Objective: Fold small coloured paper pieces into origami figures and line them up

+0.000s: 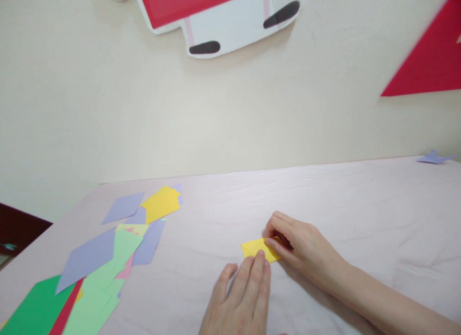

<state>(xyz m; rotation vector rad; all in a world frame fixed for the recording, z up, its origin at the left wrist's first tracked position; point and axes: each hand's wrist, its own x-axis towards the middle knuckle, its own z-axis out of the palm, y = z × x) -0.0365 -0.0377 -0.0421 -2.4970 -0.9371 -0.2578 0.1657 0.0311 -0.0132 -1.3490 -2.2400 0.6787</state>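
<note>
A small folded piece of yellow paper lies on the pale cloth in front of me, right of centre. My left hand comes from below, its fingers stretched out and their tips pressing on the paper's near edge. From the right reaches my right hand, with thumb and curled fingers pinching the paper's right end. The fingers hide that right end and part of the near edge.
Loose sheets and scraps of paper overlap on the left: purple, light green, dark green and yellow. A folded purple paper shape sits at the far right. Behind the cloth-covered table rises a wall with decorations.
</note>
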